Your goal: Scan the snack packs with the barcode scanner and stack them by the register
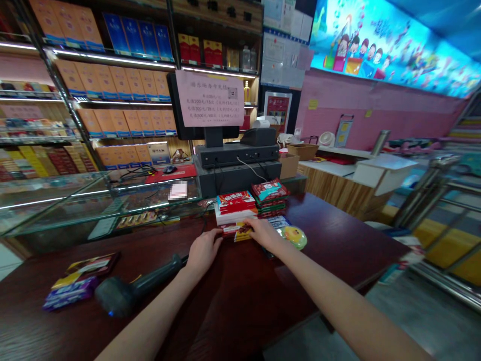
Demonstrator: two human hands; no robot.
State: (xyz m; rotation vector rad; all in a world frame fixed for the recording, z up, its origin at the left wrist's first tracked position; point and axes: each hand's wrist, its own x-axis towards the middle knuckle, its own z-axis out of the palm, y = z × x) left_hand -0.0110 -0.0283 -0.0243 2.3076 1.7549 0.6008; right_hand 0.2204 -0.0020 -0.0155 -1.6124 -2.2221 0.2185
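My left hand [203, 250] rests on the dark table, thumb and forefinger apart, the fingertips against the left end of a flat red-and-yellow chocolate bar [231, 229]. The fingers of my right hand [265, 233] are closed over the bar's right part, which they partly hide. Just behind it, red-and-white snack packs [236, 201] lie in a stack. Beside them stands a pile of red-brown and green snack bags [270, 193]. A round green-and-yellow package [293, 236] lies right of my right hand, partly covered by the wrist.
A black barcode scanner [131, 290] lies left of my left forearm. Farther left are purple candy packs [71, 292] and a brown-yellow pack [90, 265]. Behind the stacks stands a cash register [240, 155] with a pink sign [210, 100]. A glass display case [93, 200] borders the table.
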